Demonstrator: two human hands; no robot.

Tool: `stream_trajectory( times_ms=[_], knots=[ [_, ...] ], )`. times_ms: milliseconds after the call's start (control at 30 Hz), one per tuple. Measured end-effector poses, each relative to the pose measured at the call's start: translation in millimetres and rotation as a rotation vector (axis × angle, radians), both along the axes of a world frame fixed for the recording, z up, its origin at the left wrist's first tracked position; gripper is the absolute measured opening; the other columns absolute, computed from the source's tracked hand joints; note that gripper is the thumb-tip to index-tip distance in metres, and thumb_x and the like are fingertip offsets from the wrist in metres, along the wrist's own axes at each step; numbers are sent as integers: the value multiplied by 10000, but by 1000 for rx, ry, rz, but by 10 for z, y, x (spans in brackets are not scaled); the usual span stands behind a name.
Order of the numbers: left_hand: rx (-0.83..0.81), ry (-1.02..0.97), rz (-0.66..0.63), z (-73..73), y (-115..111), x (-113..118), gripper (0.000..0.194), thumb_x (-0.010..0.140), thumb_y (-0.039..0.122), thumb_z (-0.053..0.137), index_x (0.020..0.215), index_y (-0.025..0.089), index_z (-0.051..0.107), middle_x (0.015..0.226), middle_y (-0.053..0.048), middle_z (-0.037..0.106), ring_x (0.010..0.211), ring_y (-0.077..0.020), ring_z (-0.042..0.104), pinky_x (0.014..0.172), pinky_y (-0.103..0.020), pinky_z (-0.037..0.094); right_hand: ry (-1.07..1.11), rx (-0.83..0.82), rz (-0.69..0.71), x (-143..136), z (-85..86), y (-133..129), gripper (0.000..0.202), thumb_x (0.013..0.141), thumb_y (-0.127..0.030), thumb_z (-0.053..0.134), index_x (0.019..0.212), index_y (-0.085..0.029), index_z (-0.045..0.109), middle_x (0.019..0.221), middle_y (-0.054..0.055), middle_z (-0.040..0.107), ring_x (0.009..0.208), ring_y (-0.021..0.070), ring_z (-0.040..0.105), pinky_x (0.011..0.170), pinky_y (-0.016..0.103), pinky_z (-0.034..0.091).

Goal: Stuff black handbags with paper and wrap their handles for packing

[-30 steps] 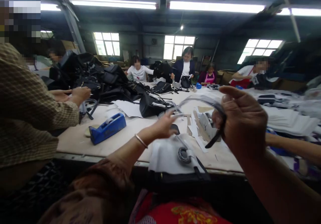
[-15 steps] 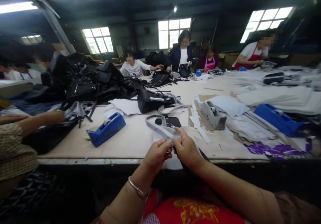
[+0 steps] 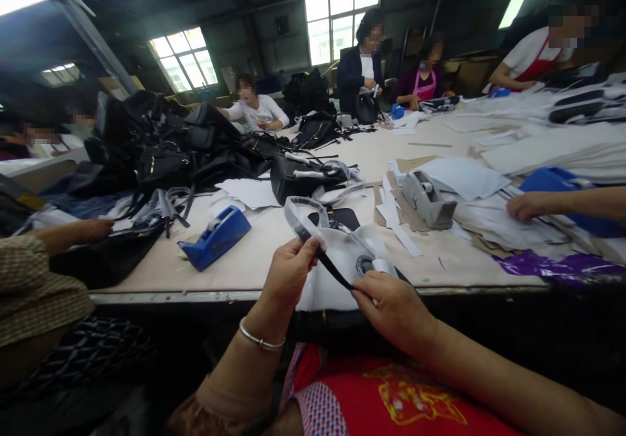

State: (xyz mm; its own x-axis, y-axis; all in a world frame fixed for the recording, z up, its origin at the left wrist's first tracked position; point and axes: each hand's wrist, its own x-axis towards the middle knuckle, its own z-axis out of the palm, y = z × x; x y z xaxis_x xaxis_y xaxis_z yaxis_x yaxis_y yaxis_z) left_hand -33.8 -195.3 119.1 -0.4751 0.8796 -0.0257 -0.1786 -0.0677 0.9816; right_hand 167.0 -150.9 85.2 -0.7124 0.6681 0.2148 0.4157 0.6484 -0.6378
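Note:
A black strap (image 3: 335, 270) is stretched slantwise between my two hands. My left hand (image 3: 289, 270) pinches it between thumb and fingers, where bare strap meets a loop covered in clear, whitish film (image 3: 295, 213). My right hand (image 3: 392, 305) is closed on the lower end, its fingertips partly hidden. Under the hands a white sheet (image 3: 325, 296) covers part of a black bag (image 3: 332, 326) at the table edge. Beside my right hand lies a coiled, film-wrapped piece (image 3: 364, 266) with a white roll-like part. Behind the loop is a flat black piece (image 3: 342, 218).
A blue tape dispenser (image 3: 215, 237) stands left, a grey one (image 3: 429, 200) right, near paper sheets (image 3: 464, 176). A black bag (image 3: 286, 178) sits ahead; more bags (image 3: 166, 149) are heaped left. Co-workers' hands show left (image 3: 95, 229) and right (image 3: 525, 206). Purple plastic (image 3: 538, 265) lies right.
My hands have moved apart, baring a black length of strap between them. A co-worker's hand has come in over the papers at the right. The head view has shifted.

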Motion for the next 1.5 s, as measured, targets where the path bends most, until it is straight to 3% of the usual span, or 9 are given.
stream_trajectory(
  times_ms=[67, 167, 333, 500, 667, 833, 1033, 1300, 1500],
  knots=[
    [6, -30, -46, 73, -55, 48, 395, 778, 495, 772, 840, 109, 722, 737, -56, 689, 501, -37, 405, 460, -181, 271, 21, -40, -44, 4, 15, 75, 246, 924, -292, 516, 884, -203, 742, 782, 68, 707, 750, 208, 658, 691, 317, 480],
    [4, -56, -124, 117, -172, 121, 388, 798, 500, 757, 855, 119, 720, 805, -87, 726, 489, -44, 445, 453, -183, 316, 171, -292, -76, -50, 72, 198, 268, 929, -314, 513, 1044, -196, 725, 780, 44, 728, 693, 181, 673, 640, 291, 510],
    [-52, 37, -225, 21, -288, 197, 356, 834, 483, 730, 826, 127, 737, 770, -73, 721, 496, -63, 514, 474, -189, 372, 457, -616, -144, -225, 159, 324, 381, 902, -437, 563, 1096, -131, 682, 848, 60, 741, 595, 147, 645, 532, 266, 522],
    [-76, 35, -171, -67, -239, 190, 343, 828, 465, 739, 888, 127, 746, 759, -59, 711, 505, -63, 538, 486, -176, 404, 431, -414, -208, -335, 145, 303, 538, 861, -262, 618, 1361, -119, 479, 677, -27, 690, 598, 155, 646, 645, 291, 528],
    [-107, -12, -188, -113, -197, 140, 320, 807, 413, 767, 954, 130, 744, 842, -65, 727, 589, -80, 615, 598, -194, 526, 337, -173, -100, -318, 15, 300, 125, 914, -251, 557, 953, -190, 659, 772, 28, 715, 721, 189, 678, 679, 307, 520],
    [-140, -70, -210, -183, -171, 128, 328, 771, 372, 805, 985, 135, 732, 872, -54, 724, 652, -96, 654, 726, -253, 598, 258, 158, 30, -291, -135, 367, 324, 934, -135, 432, 1136, -181, 681, 935, 92, 737, 859, 229, 700, 790, 360, 557],
    [-222, -152, -212, -185, -135, 120, 423, 696, 411, 865, 970, 120, 727, 842, -59, 702, 692, -133, 669, 592, -233, 598, 177, 395, 110, -273, -162, 425, 381, 878, -31, 390, 1053, -147, 708, 1010, 141, 714, 906, 239, 679, 797, 367, 573],
    [-344, -308, -336, -199, -127, 88, 432, 687, 370, 884, 1000, 122, 720, 904, -89, 722, 668, -126, 683, 532, -191, 569, 342, 391, 269, -270, -178, 470, 372, 884, -61, 403, 1093, -164, 693, 1115, 127, 689, 1019, 220, 656, 857, 360, 569],
    [-345, -285, -327, -213, -137, 102, 424, 691, 371, 882, 984, 111, 719, 894, -93, 721, 640, -123, 681, 499, -175, 545, 413, 383, 329, -237, -128, 492, 415, 875, -29, 383, 1113, -161, 696, 1118, 115, 689, 1024, 197, 656, 876, 334, 563]
  ],
)
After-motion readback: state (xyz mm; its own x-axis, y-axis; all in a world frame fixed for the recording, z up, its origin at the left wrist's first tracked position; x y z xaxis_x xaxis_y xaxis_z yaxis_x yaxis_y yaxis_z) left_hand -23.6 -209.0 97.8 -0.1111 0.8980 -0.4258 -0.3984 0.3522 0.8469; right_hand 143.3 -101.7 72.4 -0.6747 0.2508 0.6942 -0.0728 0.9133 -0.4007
